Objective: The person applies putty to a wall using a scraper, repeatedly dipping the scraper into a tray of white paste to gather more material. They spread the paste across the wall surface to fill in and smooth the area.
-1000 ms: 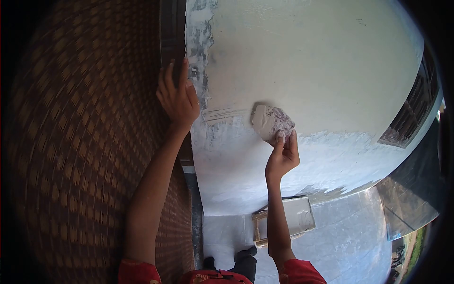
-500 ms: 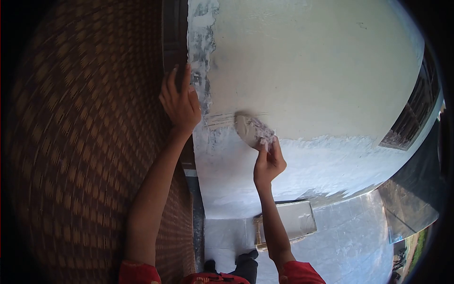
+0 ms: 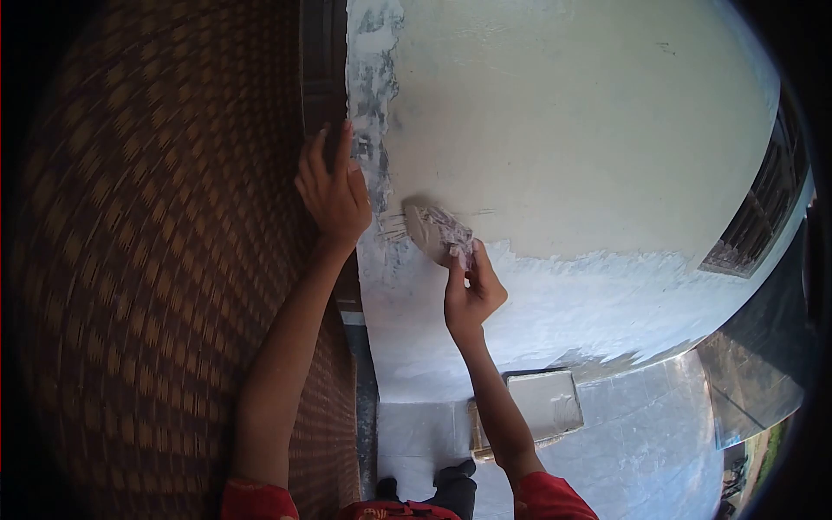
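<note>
A flat scraper [image 3: 425,232] with a rounded blade lies against the wall, pale crumpled flakes or filler clinging to its face. Fingers and thumb of my right hand [image 3: 475,295] pinch its lower end, which is partly hidden by the clumps. The painted wall [image 3: 555,147] is beige above and whitish below a ragged line, with thin scratch-like streaks on both sides of the blade. At the wall's left corner, my left hand [image 3: 336,195] rests with fingers stretched upward, holding nothing. Beside it runs a patchy strip [image 3: 371,95] of grey and white.
A woven panel [image 3: 173,243] fills the left side, next to a dark door frame [image 3: 323,69]. On the tiled floor [image 3: 624,425], a shallow tray [image 3: 555,403] with pale material stands near the wall's foot. A slatted window [image 3: 754,208] is at the right.
My right hand has moved left with the scraper across the wall, toward the corner. My left hand has stayed almost in place.
</note>
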Tool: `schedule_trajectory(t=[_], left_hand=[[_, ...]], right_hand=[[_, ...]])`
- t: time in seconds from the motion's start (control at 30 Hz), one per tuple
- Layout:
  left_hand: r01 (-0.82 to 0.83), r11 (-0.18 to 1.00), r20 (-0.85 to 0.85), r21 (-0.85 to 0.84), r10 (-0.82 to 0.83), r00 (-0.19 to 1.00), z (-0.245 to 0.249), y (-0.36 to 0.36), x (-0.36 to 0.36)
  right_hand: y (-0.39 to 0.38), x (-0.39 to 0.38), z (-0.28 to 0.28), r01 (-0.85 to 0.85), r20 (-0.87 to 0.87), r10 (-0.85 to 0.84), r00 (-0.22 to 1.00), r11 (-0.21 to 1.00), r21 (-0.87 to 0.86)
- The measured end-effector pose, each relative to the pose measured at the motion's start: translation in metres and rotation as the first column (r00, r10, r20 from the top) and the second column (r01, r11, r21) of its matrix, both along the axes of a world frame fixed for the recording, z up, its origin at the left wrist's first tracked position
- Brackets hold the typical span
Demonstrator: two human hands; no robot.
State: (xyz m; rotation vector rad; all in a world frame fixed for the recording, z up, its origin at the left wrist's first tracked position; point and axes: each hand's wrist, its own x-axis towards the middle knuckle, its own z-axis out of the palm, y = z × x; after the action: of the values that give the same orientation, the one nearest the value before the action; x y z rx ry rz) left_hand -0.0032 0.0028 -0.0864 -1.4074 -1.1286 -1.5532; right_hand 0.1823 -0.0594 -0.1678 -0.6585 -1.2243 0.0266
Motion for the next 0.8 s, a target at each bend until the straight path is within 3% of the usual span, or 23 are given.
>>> schedule_trajectory(t=[0.1, 0.23, 0.3, 0.33, 0.43, 0.53, 0.63, 0.7, 0.77, 0.8], left_hand=[[-0.029, 0.999, -0.007, -0.016, 0.029, 1.0, 0.0, -0.002, 0.0], [-0.107, 0.994, -0.075, -0.009, 0.106, 0.992, 0.002, -0.003, -0.002], [-0.098, 0.995, -0.084, 0.015, 0.099, 0.992, 0.002, -0.002, -0.002], [-0.099, 0.995, -0.083, 0.013, 0.1, 0.992, 0.002, -0.003, -0.002], [-0.058, 0.998, -0.078, -0.002, 0.058, 0.995, 0.001, -0.002, -0.001], [-0.018, 1.0, -0.025, 0.016, 0.018, 1.0, 0.001, 0.002, -0.001], [-0.043, 0.999, -0.022, -0.001, 0.043, 0.999, 0.0, 0.001, -0.002], [-0.03, 0.999, -0.019, 0.017, 0.031, 0.999, 0.0, 0.001, 0.0], [-0.049, 0.999, -0.04, 0.013, 0.05, 0.998, 0.002, -0.002, -0.002], [-0.062, 0.998, -0.068, 0.009, 0.062, 0.996, 0.002, -0.004, 0.0]], right_hand=[[0.01, -0.013, -0.001, -0.022, 0.04, 0.022, 0.999, 1.0, -0.016], [0.006, 0.02, 0.017, 0.013, -0.261, -0.026, 0.965, 0.999, -0.05], [-0.001, 0.025, 0.027, -0.063, -0.353, 0.062, 0.933, 0.998, 0.009], [-0.005, 0.019, 0.032, -0.103, -0.294, 0.095, 0.951, 0.995, -0.009], [0.008, -0.01, 0.012, -0.007, 0.062, 0.005, 0.998, 0.999, 0.031], [0.013, -0.015, 0.017, -0.012, 0.006, 0.012, 1.0, 1.0, -0.01], [0.009, 0.017, 0.027, 0.04, -0.251, -0.055, 0.967, 0.997, -0.065], [0.005, 0.031, 0.032, -0.036, -0.41, 0.035, 0.912, 0.999, 0.006], [0.0, 0.026, 0.028, -0.088, -0.403, 0.093, 0.91, 0.996, 0.029], [-0.003, 0.015, 0.023, -0.112, -0.261, 0.101, 0.96, 0.993, -0.025]])
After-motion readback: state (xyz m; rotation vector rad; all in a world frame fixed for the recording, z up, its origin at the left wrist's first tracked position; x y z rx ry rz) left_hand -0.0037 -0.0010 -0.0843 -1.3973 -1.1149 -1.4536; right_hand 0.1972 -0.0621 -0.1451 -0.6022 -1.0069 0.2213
